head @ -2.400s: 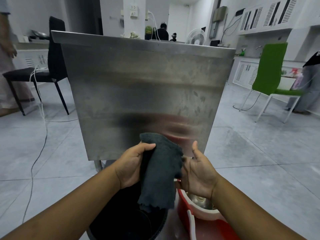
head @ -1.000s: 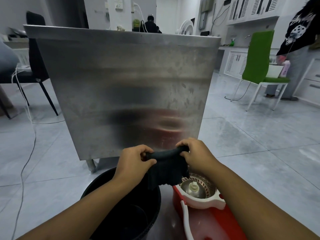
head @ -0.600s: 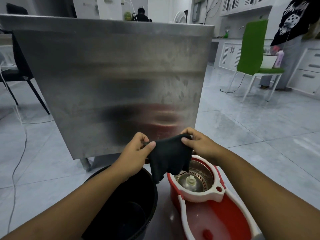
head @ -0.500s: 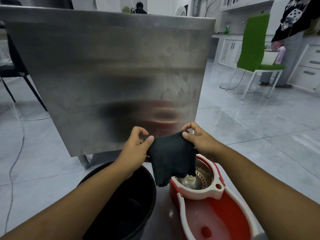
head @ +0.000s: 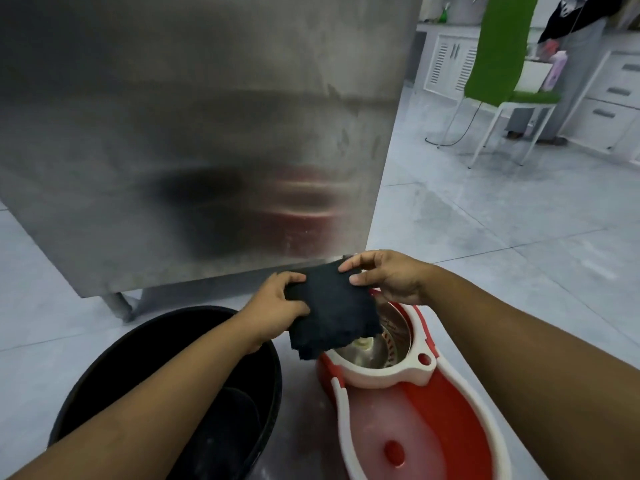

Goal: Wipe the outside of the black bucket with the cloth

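Observation:
The black bucket (head: 104,368) stands on the floor at lower left, its round rim facing up under my left forearm. A dark cloth (head: 332,313) hangs folded between both hands, above the gap between the bucket and the mop bucket. My left hand (head: 277,306) grips the cloth's left edge. The fingertips of my right hand (head: 384,275) pinch its top right corner. The cloth does not touch the black bucket.
A red and white mop bucket (head: 429,420) with a steel spinner basket sits right of the black bucket. A large stainless steel panel (head: 207,133) on legs rises just behind. A green chair (head: 498,64) and a standing person (head: 575,46) are at far right.
My view has tilted down and moved closer. Both hands went from bunching the cloth to spreading it flat between them, and they sit lower, over the spinner basket's left edge.

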Tool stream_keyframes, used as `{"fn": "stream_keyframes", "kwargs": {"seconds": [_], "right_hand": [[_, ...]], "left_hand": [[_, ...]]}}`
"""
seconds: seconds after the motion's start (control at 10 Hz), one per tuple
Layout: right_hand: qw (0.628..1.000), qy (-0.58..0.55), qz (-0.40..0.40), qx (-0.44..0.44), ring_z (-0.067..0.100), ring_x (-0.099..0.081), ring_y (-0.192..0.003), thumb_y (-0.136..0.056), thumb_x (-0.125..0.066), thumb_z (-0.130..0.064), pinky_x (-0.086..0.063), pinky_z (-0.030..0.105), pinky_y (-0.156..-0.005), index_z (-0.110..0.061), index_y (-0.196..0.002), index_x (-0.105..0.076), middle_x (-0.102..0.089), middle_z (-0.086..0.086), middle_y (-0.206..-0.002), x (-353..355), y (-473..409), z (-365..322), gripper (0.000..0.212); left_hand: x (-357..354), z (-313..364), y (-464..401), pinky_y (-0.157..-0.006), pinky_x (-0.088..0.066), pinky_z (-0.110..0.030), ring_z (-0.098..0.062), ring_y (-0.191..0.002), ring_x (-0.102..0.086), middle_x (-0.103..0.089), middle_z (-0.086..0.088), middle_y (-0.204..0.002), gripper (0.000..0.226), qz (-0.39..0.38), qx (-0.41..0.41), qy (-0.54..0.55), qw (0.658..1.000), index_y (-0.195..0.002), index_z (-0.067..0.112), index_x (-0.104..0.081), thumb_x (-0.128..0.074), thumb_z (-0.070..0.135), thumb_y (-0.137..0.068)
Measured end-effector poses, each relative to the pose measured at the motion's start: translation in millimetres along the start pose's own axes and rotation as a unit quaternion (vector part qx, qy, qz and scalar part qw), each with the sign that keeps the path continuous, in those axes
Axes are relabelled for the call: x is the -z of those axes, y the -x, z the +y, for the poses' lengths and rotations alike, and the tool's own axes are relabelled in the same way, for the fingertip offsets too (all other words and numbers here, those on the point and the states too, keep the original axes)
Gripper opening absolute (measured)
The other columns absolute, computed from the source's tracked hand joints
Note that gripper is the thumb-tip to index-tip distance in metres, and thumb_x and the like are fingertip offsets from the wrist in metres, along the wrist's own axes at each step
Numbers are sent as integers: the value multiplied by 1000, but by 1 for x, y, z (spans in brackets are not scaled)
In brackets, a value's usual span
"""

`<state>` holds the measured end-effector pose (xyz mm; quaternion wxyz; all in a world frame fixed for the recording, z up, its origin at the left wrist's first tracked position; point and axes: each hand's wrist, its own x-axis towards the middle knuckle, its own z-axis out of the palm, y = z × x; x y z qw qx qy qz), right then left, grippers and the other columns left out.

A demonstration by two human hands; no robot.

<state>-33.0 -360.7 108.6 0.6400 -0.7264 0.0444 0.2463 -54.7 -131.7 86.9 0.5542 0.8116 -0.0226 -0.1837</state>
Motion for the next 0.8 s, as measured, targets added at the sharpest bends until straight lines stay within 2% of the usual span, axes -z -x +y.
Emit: {"fn": "stream_keyframes", "kwargs": {"seconds": [0.1, 0.2, 0.3, 0.4, 0.5, 0.6, 0.7, 0.8], "right_hand": [[999, 19, -22, -36, 28, -65, -101, -89, -59, 10, -60, 40, -79, -11, -119, -65, -61, 9, -118, 4, -12, 9, 37], [998, 26, -21, -53, 30, -64, -102, -88, -55, 16, -62, 38, -74, -12, -129, -58, -55, 11, -127, 4, -34, 31, 50], [997, 54, -12, -59, 34, -62, -111, -82, -59, 17, -59, 44, -86, -18, -125, -62, -56, 14, -131, 1, -52, 49, 55], [985, 165, 20, -41, 31, -62, -114, -74, -67, 7, -55, 45, -93, -28, -118, -67, -63, 8, -125, -11, -68, 63, 56], [964, 264, 29, -35, 27, -58, -115, -81, -61, 6, -50, 39, -95, -25, -127, -61, -63, 6, -125, -22, -66, 65, 56], [898, 435, 54, -43, 35, -48, -131, -91, -51, 1, -40, 43, -106, -22, -143, -44, -51, 11, -144, -34, -70, 72, 58], [884, 460, 60, -50, 37, -44, -135, -93, -51, 0, -38, 45, -109, -21, -147, -39, -46, 12, -149, -38, -70, 74, 59], [859, 507, 46, -59, 34, -51, -129, -89, -63, -11, -45, 43, -104, -21, -145, -42, -53, 8, -144, -37, -61, 72, 60]], "left_hand": [[-7, -11, -11, -82, -53, -35, -22, -108, -51, -36, 1, -130, 57, -11, -22, -145, 989, -138, 17, -42, -61, 7, -85], [-14, -22, -25, -80, -57, -36, -26, -107, -53, -28, -2, -140, 65, -36, -12, -217, 976, -143, 13, -33, -61, 10, -84], [-19, -29, -33, -84, -56, -37, -28, -108, -54, -28, -6, -141, 61, -36, 6, -272, 962, -139, 9, -37, -61, 11, -83], [-32, -37, -42, -79, -54, -36, -30, -95, -57, -27, -11, -140, 44, -25, 34, -342, 939, -124, 5, -46, -59, 7, -82], [-41, -44, -46, -69, -48, -30, -28, -86, -56, -22, -13, -145, 44, -24, 53, -382, 922, -122, 5, -46, -61, 3, -81], [-51, -54, -46, -71, -46, -33, -34, -105, -55, -1, -15, -158, 58, -23, 64, -438, 896, -130, 8, -41, -64, 1, -78], [-51, -56, -42, -83, -49, -37, -36, -126, -42, 9, -16, -161, 66, -19, 30, -471, 881, -138, 10, -34, -62, 3, -79], [-29, -50, -20, -101, -43, -40, -35, -136, -32, 13, -13, -163, 76, 24, -35, -513, 857, -147, 12, -23, -61, 14, -81]]}}
